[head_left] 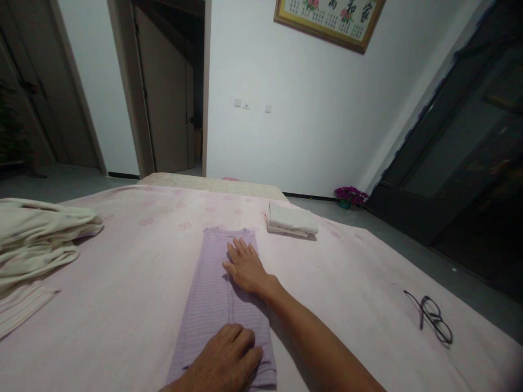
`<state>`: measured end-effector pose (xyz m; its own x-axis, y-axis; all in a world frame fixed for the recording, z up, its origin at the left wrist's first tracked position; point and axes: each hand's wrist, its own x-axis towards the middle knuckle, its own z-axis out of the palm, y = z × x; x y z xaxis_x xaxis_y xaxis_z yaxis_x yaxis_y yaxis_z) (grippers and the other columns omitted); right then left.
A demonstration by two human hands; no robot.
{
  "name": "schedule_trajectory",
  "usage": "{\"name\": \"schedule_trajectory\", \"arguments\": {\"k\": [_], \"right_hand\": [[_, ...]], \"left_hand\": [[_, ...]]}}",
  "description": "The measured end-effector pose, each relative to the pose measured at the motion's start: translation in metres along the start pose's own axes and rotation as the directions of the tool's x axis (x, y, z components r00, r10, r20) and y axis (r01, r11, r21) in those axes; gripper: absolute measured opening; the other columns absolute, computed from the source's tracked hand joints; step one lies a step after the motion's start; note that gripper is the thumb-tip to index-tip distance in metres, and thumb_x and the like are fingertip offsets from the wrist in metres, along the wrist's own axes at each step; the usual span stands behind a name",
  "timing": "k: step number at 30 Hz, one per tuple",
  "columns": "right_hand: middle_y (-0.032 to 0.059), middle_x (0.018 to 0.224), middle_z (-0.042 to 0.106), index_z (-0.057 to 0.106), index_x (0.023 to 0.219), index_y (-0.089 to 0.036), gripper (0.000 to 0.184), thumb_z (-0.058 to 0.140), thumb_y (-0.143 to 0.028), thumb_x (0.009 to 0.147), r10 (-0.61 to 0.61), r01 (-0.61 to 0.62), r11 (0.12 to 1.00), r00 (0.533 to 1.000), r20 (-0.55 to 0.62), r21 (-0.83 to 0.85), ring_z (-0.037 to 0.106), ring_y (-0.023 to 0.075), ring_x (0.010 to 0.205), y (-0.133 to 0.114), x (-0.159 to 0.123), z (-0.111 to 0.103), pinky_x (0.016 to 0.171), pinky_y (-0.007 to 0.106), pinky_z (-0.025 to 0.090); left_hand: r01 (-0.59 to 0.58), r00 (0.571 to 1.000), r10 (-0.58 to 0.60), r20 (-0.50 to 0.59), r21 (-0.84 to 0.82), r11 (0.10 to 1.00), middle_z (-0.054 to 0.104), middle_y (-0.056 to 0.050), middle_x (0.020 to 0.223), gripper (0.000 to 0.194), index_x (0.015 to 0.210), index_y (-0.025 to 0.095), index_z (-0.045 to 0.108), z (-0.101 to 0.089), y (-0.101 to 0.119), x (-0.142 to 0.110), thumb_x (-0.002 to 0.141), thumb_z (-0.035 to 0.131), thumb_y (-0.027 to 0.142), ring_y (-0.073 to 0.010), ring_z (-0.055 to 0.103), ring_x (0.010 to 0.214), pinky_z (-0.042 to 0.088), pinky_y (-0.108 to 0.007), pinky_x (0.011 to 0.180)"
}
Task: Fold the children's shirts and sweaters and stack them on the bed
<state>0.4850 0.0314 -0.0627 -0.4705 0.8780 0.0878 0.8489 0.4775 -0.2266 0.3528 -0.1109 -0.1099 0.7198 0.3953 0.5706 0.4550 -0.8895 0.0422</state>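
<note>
A purple striped long top point(204, 294), folded into a narrow strip, lies lengthwise in front of me, its neckline at the far end. Flat on its upper part rests my right hand point(245, 267), fingers spread and holding nothing. Closer to me, my left hand point(224, 359) is closed over the lower part of the top, with its fingers curled into the cloth. The fingertips of that hand are partly hidden. Near the bottom edge, folded layers of the same fabric show.
A pink floral sheet point(122, 305) covers the bed. Beyond the top sits a folded white cloth stack point(292, 219). Crumpled cream clothing point(36, 234) and a striped garment point(24, 307) lie at left. Black eyeglasses point(435, 318) rest at right.
</note>
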Motion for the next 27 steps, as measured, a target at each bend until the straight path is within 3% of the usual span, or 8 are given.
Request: {"name": "schedule_trajectory", "arguments": {"k": [3, 6, 10, 13, 16, 18, 21, 27], "right_hand": [[0.0153, 0.166, 0.013, 0.026, 0.158, -0.015, 0.068, 0.033, -0.054, 0.103, -0.067, 0.066, 0.998, 0.997, 0.047, 0.009, 0.009, 0.0297, 0.154, -0.013, -0.027, 0.005, 0.123, 0.053, 0.010], [0.0147, 0.166, 0.013, 0.027, 0.158, -0.016, 0.067, 0.036, -0.053, 0.103, -0.055, 0.055, 0.998, 0.997, 0.053, -0.009, 0.009, 0.0287, 0.154, -0.021, -0.045, 0.008, 0.124, 0.053, 0.010], [0.0150, 0.166, 0.016, 0.028, 0.158, -0.017, 0.068, 0.038, -0.054, 0.102, -0.085, 0.085, 0.996, 0.995, 0.049, 0.002, 0.012, 0.0287, 0.154, -0.028, -0.066, 0.005, 0.123, 0.053, 0.012], [0.0147, 0.165, 0.020, 0.029, 0.157, -0.016, 0.067, 0.038, -0.053, 0.102, -0.092, 0.091, 0.996, 0.994, 0.064, 0.018, 0.015, 0.0284, 0.153, -0.032, -0.083, 0.002, 0.124, 0.052, 0.014], [0.0150, 0.164, 0.023, 0.029, 0.157, -0.015, 0.067, 0.036, -0.053, 0.103, -0.096, 0.094, 0.995, 0.993, 0.064, 0.031, 0.017, 0.0279, 0.153, -0.037, -0.099, 0.000, 0.124, 0.051, 0.014], [0.0141, 0.164, 0.024, 0.029, 0.157, -0.015, 0.068, 0.035, -0.055, 0.103, -0.108, 0.105, 0.994, 0.992, 0.059, 0.042, 0.017, 0.0278, 0.153, -0.040, -0.106, 0.001, 0.124, 0.051, 0.013], [0.0129, 0.164, 0.025, 0.030, 0.157, -0.016, 0.067, 0.037, -0.055, 0.102, -0.102, 0.100, 0.994, 0.993, 0.051, 0.043, 0.018, 0.0270, 0.153, -0.044, -0.111, 0.003, 0.125, 0.050, 0.012], [0.0140, 0.163, 0.027, 0.032, 0.156, -0.014, 0.067, 0.040, -0.053, 0.102, -0.090, 0.089, 0.995, 0.996, 0.018, 0.043, 0.021, 0.0268, 0.152, -0.047, -0.112, 0.005, 0.125, 0.049, 0.012]], "left_hand": [[0.013, 0.998, -0.013, 0.069, 0.000, 1.000, 0.064, -0.003, 0.092, 0.016, 0.104, 0.021, 0.060, -0.004, 0.003, 0.000, 0.088, 0.064, 0.020, -0.0213, 0.055, 0.081, 0.046, -0.033, 0.070], [0.020, 0.992, -0.020, 0.121, 0.000, 1.000, 0.066, -0.003, 0.093, 0.019, 0.106, 0.020, 0.061, -0.013, 0.008, 0.001, 0.088, 0.062, 0.016, -0.0216, 0.058, 0.082, 0.049, -0.033, 0.072], [0.035, 0.993, -0.024, 0.116, -0.090, 0.995, 0.069, -0.002, 0.094, 0.012, 0.102, 0.022, 0.062, -0.037, 0.008, 0.001, 0.092, 0.057, 0.020, -0.0207, 0.062, 0.083, 0.051, -0.034, 0.075], [0.094, 0.995, -0.090, 0.030, -0.145, 0.985, 0.071, -0.003, 0.091, 0.019, 0.102, 0.023, 0.063, -0.058, -0.010, 0.001, 0.099, 0.044, 0.022, -0.0192, 0.064, 0.082, 0.052, -0.033, 0.075], [0.218, 0.973, -0.222, -0.062, -0.071, 0.973, 0.073, -0.004, 0.094, 0.029, 0.103, 0.022, 0.065, -0.071, -0.040, -0.005, 0.102, 0.036, 0.024, -0.0186, 0.067, 0.084, 0.054, -0.033, 0.077], [0.282, 0.956, -0.280, -0.093, 0.014, 0.959, 0.074, -0.006, 0.103, 0.029, 0.109, 0.022, 0.066, -0.072, -0.060, -0.015, 0.103, 0.039, 0.026, -0.0198, 0.069, 0.094, 0.056, -0.035, 0.083], [0.267, 0.963, -0.259, -0.077, 0.138, 0.954, 0.069, -0.007, 0.128, 0.034, 0.130, 0.023, 0.061, -0.062, -0.077, -0.039, 0.100, 0.048, 0.031, -0.0237, 0.063, 0.119, 0.053, -0.040, 0.099], [0.214, 0.974, -0.225, 0.011, 0.263, 0.941, 0.050, -0.006, 0.153, 0.052, 0.148, 0.030, 0.048, -0.034, -0.077, -0.076, 0.097, 0.054, 0.039, -0.0269, 0.047, 0.139, 0.049, -0.044, 0.109]]}}
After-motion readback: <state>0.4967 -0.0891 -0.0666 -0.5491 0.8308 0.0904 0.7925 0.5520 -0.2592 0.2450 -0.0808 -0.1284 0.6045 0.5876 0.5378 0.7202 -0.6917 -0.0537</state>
